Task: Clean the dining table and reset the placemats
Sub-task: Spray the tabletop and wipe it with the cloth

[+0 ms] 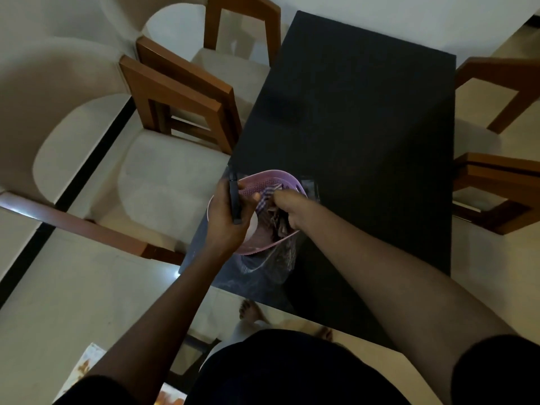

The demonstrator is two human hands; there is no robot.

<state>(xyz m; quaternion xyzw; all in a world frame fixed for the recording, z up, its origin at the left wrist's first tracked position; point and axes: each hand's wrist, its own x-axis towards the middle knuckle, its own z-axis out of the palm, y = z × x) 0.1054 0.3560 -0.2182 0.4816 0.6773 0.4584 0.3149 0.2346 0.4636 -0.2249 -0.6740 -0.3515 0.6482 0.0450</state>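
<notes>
Item: lilac perforated basket (277, 178), sitting on the dark dining table (350, 112) by its near-left corner.

Right hand (287, 209) is reaching inside, fingers curling round a bunched checked cloth (267, 197).

Left hand (226, 214) is gripping a slim dark object (235, 200) at the basket's left rim.

Risk: tugging the cloth may be dragging the light basket over the edge, since the occupied left hand is probably steadying it poorly.
</notes>
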